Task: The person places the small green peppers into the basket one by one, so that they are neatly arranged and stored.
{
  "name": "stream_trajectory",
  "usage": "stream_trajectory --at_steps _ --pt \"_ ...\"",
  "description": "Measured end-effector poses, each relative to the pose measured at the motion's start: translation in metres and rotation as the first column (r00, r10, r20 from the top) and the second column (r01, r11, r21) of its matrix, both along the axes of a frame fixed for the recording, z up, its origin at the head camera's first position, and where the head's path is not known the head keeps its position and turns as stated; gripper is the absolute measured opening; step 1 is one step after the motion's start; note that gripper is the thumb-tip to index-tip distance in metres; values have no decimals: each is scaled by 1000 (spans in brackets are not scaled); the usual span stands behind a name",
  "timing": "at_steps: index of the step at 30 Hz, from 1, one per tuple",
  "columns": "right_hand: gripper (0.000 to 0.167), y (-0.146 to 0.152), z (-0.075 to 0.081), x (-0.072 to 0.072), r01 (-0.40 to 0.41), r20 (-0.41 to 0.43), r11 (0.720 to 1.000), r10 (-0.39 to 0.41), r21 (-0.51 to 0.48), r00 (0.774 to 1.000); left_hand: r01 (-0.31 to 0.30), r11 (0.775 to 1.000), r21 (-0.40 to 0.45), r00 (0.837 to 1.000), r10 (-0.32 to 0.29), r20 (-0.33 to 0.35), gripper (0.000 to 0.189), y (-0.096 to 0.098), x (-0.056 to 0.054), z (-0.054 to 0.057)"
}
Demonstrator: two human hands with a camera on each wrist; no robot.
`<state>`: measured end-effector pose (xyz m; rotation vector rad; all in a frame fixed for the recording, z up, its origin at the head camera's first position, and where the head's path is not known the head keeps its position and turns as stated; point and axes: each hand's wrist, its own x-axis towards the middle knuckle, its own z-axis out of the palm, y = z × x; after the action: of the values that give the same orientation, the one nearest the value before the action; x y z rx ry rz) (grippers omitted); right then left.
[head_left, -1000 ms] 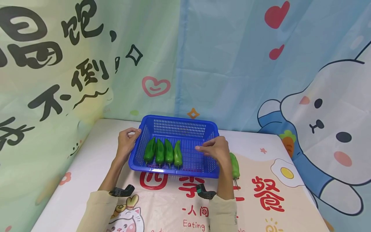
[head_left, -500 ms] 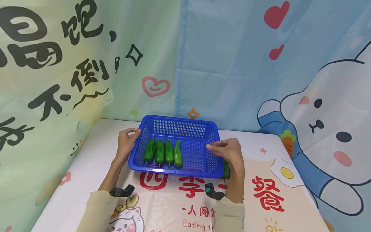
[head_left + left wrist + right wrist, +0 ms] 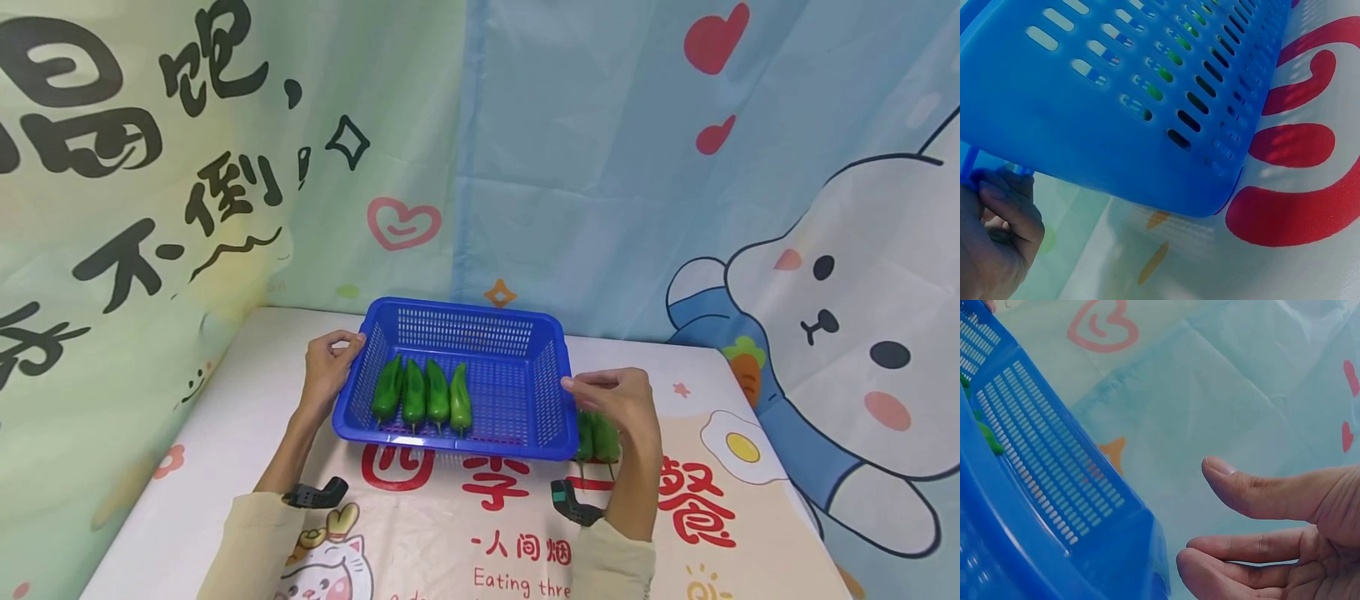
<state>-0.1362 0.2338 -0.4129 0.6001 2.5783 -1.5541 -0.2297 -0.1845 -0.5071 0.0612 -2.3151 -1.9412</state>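
Sleeves (image 3: 251,546), beige, lie nearest, with a black wrist device (image 3: 318,493) on the left forearm and a second black device (image 3: 574,504) on the right. Beneath them extends a tablecloth (image 3: 431,533) printed with red characters and a cartoon cat. Two loose green peppers (image 3: 606,439) lie on the cloth just right of the basket, stems toward the near side, partly hidden by the right hand (image 3: 621,400). That hand is empty: fingers extended, thumb held apart from them, beside the basket's right rim; whether it touches the rim cannot be established. The left hand (image 3: 327,367) grips the basket's left rim with curled fingers. The blue perforated basket (image 3: 510,450) rests between the hands. Inside, four green peppers (image 3: 414,396) lie side by side in its left half, tips pointing away, stems near the front wall. Behind the table hangs a curtain (image 3: 555,208) bearing hearts, dark lettering and a white rabbit (image 3: 862,317) in blue.
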Motion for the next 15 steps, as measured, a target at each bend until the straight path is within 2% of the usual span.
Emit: stream_trajectory --at_steps 7,15 --pt "74 17 -5 6 19 31 1000 -20 12 999 4 1000 1 1000 -4 4 41 -1 -1 1" --pt "71 34 -16 12 69 57 997 -70 18 996 5 1000 6 1000 -5 16 41 -1 0 1"
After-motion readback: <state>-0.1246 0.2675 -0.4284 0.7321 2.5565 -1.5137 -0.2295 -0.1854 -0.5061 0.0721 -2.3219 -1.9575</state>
